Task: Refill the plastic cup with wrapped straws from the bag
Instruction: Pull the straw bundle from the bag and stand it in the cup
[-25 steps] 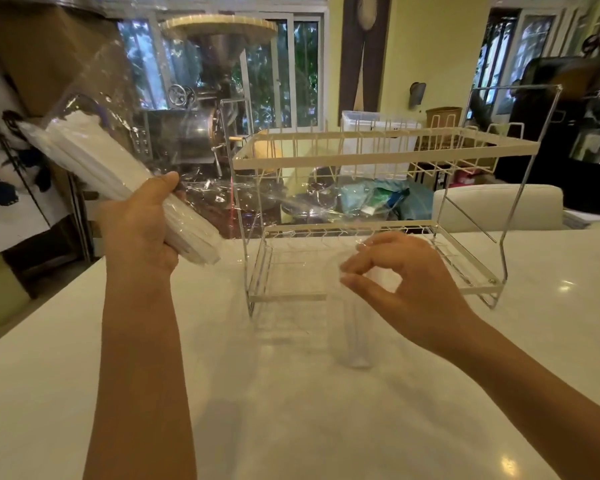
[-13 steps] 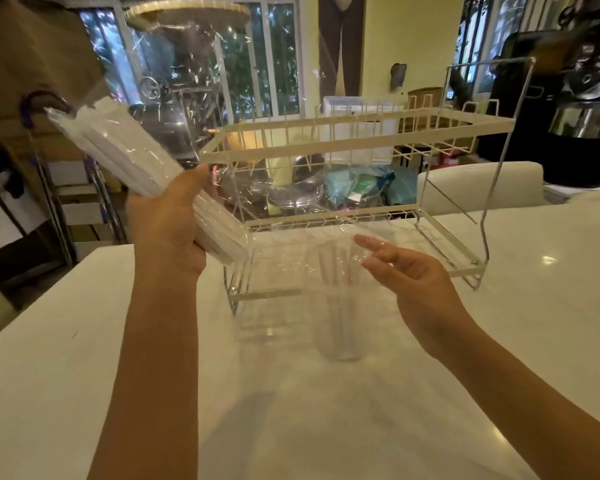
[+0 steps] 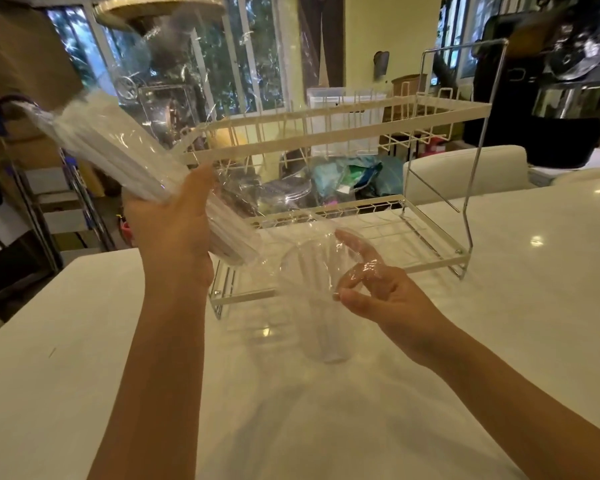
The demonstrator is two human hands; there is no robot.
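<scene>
Left hand [image 3: 174, 230] clamped round bag [image 3: 125, 157] of straws [image 3: 94, 140], tilted mouth-down toward cup [image 3: 317, 306], likely for pouring. Cup upright on counter [image 3: 84, 341]. Right hand [image 3: 385, 292] at its rim, fingers loosely curled; probably steadying it, contact unclear.

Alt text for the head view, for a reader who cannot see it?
The left hand tilts a clear bag of wrapped straws toward a clear plastic cup on a white table; the right hand steadies the cup before a wire rack.
</scene>
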